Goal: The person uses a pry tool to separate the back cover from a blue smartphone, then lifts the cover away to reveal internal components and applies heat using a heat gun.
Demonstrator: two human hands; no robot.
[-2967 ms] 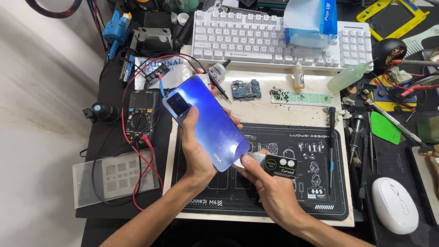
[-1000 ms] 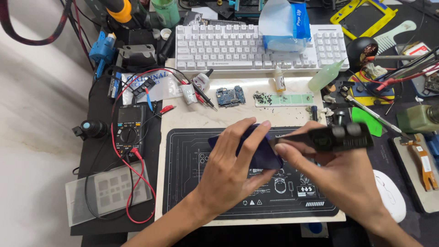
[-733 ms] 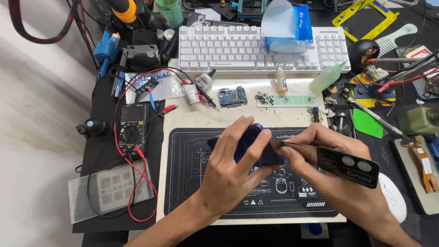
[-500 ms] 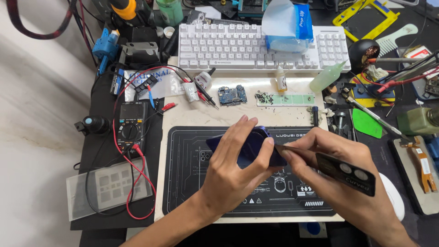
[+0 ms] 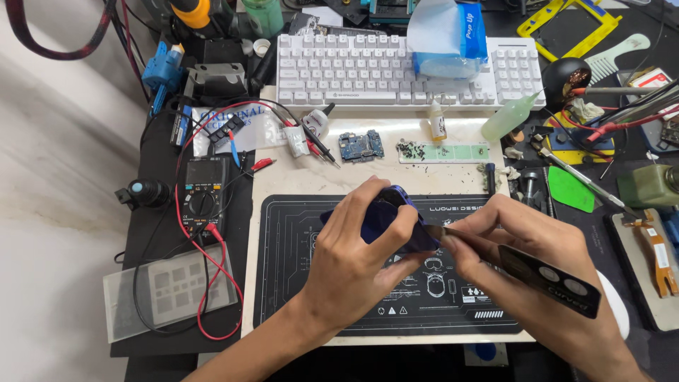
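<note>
Blue phone point(image 5: 385, 221) — both hands' grip

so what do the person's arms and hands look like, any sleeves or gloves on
Both arms are bare as far as the frame shows: no sleeves reach the forearms. The left hand and the right hand wear no gloves. No ring, watch or wristband shows on the visible parts. The nails look short and unpainted.

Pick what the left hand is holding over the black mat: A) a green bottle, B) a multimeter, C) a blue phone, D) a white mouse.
C: the left hand wraps around the blue phone above the mat, while the right hand brings a thin tool to its edge.
</note>
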